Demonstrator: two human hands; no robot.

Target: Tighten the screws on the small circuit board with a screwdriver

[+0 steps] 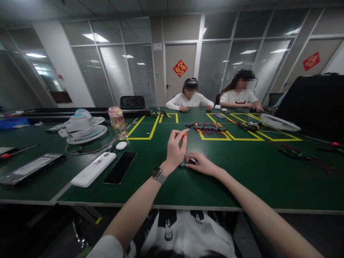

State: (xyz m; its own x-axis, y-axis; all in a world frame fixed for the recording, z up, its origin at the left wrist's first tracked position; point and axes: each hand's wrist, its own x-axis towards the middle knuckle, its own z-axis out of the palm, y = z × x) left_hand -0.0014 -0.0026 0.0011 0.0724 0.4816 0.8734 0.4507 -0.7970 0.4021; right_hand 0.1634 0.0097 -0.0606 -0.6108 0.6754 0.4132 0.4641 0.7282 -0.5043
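My left hand (175,148) is raised above the green table (242,179), its fingers pinched on a small orange-handled tool (185,136) that stands upright. A watch sits on that wrist. My right hand (200,163) rests on the table just to the right, fingers closed over a small dark part with coloured wires (188,163). The tool's lower end points down at that part.
A black phone (120,167), a white power bank (93,168) and a white mouse (121,145) lie to the left. Fans (84,130), a pink-lidded bottle (117,123), a bundle of coloured wires (211,128) and yellow tape boxes are farther off. Two people sit opposite.
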